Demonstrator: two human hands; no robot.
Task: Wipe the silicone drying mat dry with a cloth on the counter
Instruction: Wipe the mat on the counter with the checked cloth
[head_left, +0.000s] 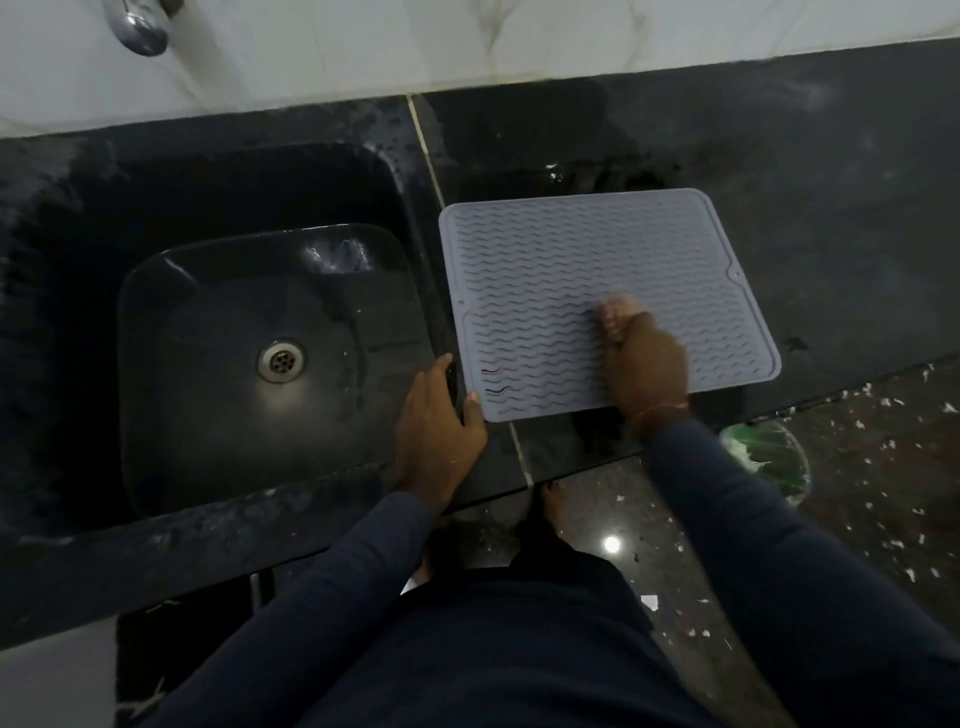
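The grey silicone drying mat (597, 260), ribbed with wavy lines, lies flat on the black counter (805, 182) just right of the sink. My right hand (644, 364) rests on the mat's near middle with fingers curled, blurred by motion. A pale smear shows at its fingertips (615, 312); whether that is a cloth is unclear. My left hand (436, 431) lies on the counter strip at the mat's near left corner, thumb touching the corner, holding nothing.
A black sink (208, 312) with a metal drain (281, 361) sits left of the mat. A chrome tap (137, 23) hangs at the top left. The counter behind the mat looks wet. A green bin (769, 457) stands on the speckled floor below the counter edge.
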